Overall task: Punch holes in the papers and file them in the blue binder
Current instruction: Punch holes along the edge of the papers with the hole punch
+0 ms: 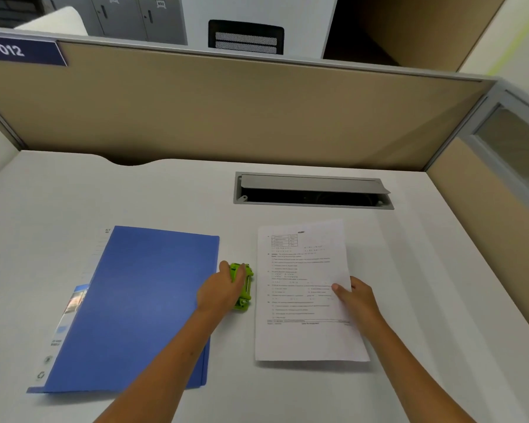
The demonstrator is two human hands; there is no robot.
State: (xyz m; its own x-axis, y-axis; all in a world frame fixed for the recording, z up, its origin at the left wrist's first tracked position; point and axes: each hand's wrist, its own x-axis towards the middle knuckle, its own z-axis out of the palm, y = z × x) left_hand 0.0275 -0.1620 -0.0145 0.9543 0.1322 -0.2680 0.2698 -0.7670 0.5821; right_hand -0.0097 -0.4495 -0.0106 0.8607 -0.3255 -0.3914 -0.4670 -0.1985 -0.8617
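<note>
Left hand (219, 290) curled around the green hole punch (242, 285), between the closed blue binder (141, 303) at left and the printed papers (306, 288) at right. Right hand (356, 296) pinches their right edge. Risk: sheets fan apart, so the holes land crooked.

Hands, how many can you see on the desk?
2. The left hand is on the green punch, beside the blue binder. The right hand is on the papers' right edge.
</note>
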